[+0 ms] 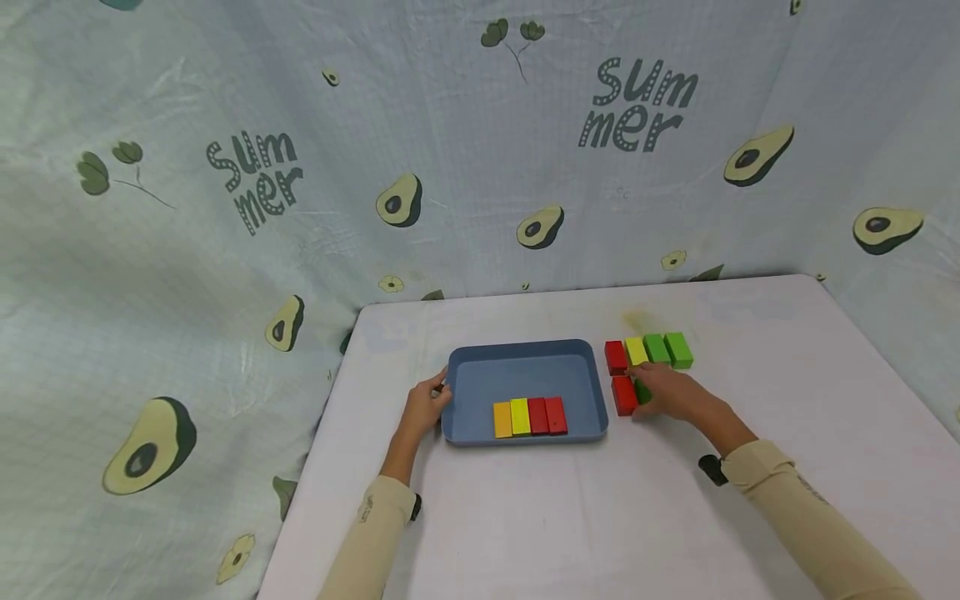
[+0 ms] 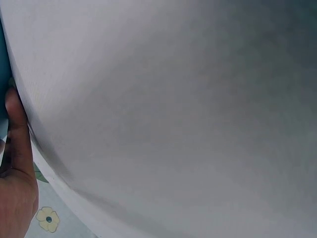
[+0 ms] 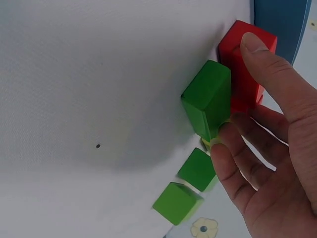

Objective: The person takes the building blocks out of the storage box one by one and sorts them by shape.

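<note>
Red is our mark: the nearer red block sits on the worktop at three o'clock of the tray, a green block just beside. Our right hand is there, thumb overlapping the red, fingers bent; whether they grasp it, we can't tell. At nine o'clock, our left hand's straight fingers touch the tray. Four blocks line its six o'clock side. We'd call this step picking; the next move calls for a sure pinch.
</note>
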Available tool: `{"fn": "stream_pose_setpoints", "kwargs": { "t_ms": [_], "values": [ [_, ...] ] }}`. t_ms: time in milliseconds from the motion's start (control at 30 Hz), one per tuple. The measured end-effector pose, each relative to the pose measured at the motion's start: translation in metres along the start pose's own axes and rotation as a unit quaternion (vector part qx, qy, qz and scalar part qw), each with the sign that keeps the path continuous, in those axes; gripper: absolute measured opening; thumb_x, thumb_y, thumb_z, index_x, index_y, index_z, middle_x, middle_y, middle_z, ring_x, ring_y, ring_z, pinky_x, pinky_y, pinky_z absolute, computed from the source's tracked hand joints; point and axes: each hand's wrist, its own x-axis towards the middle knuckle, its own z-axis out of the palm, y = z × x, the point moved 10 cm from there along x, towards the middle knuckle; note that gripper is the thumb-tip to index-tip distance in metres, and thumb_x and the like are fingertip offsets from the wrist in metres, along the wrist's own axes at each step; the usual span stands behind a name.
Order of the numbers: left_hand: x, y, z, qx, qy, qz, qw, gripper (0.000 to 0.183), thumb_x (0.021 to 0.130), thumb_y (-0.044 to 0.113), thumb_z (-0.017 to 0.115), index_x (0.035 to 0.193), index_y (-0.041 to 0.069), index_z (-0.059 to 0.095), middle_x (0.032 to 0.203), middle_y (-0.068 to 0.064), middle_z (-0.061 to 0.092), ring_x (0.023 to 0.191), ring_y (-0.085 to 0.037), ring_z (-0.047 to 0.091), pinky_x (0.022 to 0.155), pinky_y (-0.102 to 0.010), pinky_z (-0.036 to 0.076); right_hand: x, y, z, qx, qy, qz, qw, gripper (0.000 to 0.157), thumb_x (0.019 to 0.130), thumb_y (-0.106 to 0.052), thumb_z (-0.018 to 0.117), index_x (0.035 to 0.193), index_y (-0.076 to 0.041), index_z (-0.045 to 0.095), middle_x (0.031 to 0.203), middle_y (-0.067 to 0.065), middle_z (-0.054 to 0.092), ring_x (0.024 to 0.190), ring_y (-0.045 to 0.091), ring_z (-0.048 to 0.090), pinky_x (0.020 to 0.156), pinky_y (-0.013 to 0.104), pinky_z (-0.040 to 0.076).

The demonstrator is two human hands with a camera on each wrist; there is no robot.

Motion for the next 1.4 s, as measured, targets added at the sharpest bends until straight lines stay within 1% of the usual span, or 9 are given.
{"fn": "stream_pose_setpoints", "kwargs": {
  "t_ms": [200,333,600,733,867,967,1100,1300,1400],
  "values": [
    [0.0,0.002,0.0,0.0,0.003,0.001,1.0,0.046,0.092,0.009,0.054,0.138,0.006,0.049,0.094,-0.014,0.063,0.049,-0.012,0.041,0.046,-0.028,0.037,0.0,-0.004,-0.004,-0.002,0.009,-0.014,1.0,0.073,0.072,-0.025,0.082,0.129,0.007,0.05,0.127,0.027,0.049,0.115,0.042,0.045,0.091,0.051,0.042],
    [0.002,-0.001,0.001,-0.001,0.006,-0.005,1.0,0.046,0.091,0.009,0.054,0.137,0.006,0.049,0.091,-0.013,0.062,0.05,-0.012,0.042,0.045,-0.028,0.038,0.0,-0.005,-0.005,0.0,0.013,-0.02,1.0,0.07,0.073,-0.025,0.081,0.128,0.005,0.051,0.123,0.025,0.051,0.112,0.04,0.046,0.09,0.05,0.043],
    [0.003,0.001,0.001,0.004,0.006,-0.007,0.9999,0.045,0.092,0.01,0.054,0.136,0.005,0.05,0.088,-0.011,0.061,0.051,-0.013,0.043,0.046,-0.027,0.038,0.001,-0.004,-0.009,-0.013,0.027,-0.043,0.999,0.069,0.072,-0.027,0.082,0.126,0.005,0.053,0.12,0.023,0.054,0.109,0.038,0.048,0.089,0.049,0.043],
    [0.003,0.002,0.001,0.006,0.009,-0.009,0.9999,0.045,0.091,0.01,0.054,0.137,0.007,0.05,0.088,-0.011,0.061,0.051,-0.013,0.041,0.048,-0.027,0.037,-0.001,-0.002,-0.015,0.004,0.025,-0.04,0.999,0.07,0.074,-0.027,0.081,0.128,0.006,0.052,0.123,0.023,0.053,0.113,0.039,0.047,0.092,0.051,0.041],
    [0.002,0.002,0.001,0.018,0.012,-0.007,0.9997,0.047,0.09,0.01,0.054,0.137,0.007,0.05,0.088,-0.011,0.063,0.05,-0.012,0.04,0.048,-0.027,0.036,-0.006,0.004,-0.029,0.048,0.026,-0.033,0.998,0.069,0.076,-0.024,0.078,0.131,0.008,0.049,0.127,0.024,0.05,0.116,0.04,0.044,0.091,0.053,0.041],
    [0.001,0.002,0.001,0.02,0.012,-0.005,0.9997,0.047,0.09,0.009,0.054,0.136,0.007,0.05,0.088,-0.011,0.063,0.048,-0.012,0.039,0.047,-0.027,0.036,-0.011,0.012,-0.042,0.084,0.035,-0.032,0.995,0.069,0.078,-0.021,0.077,0.132,0.009,0.046,0.128,0.025,0.048,0.115,0.039,0.044,0.09,0.053,0.042],
    [0.0,0.002,0.001,0.015,0.011,0.0,0.9998,0.047,0.09,0.009,0.054,0.137,0.006,0.05,0.088,-0.011,0.063,0.047,-0.011,0.039,0.046,-0.027,0.036,-0.016,0.031,-0.06,0.109,0.045,-0.023,0.993,0.069,0.08,-0.021,0.075,0.134,0.008,0.043,0.125,0.026,0.049,0.111,0.039,0.047,0.087,0.052,0.044],
    [0.0,0.002,0.0,0.009,0.013,-0.005,0.9999,0.047,0.09,0.009,0.055,0.137,0.007,0.05,0.09,-0.012,0.063,0.046,-0.01,0.038,0.046,-0.026,0.036,-0.02,0.069,-0.089,0.092,0.056,-0.006,0.994,0.067,0.082,-0.022,0.073,0.132,0.01,0.042,0.119,0.028,0.051,0.108,0.043,0.046,0.086,0.054,0.044],
    [0.0,0.002,0.001,0.011,0.013,-0.004,0.9998,0.047,0.09,0.009,0.054,0.137,0.007,0.05,0.091,-0.012,0.063,0.046,-0.011,0.036,0.045,-0.027,0.034,-0.022,0.09,-0.095,0.085,0.058,0.009,0.995,0.067,0.082,-0.019,0.073,0.131,0.013,0.041,0.119,0.031,0.05,0.107,0.044,0.046,0.086,0.056,0.043]
  ]
}}
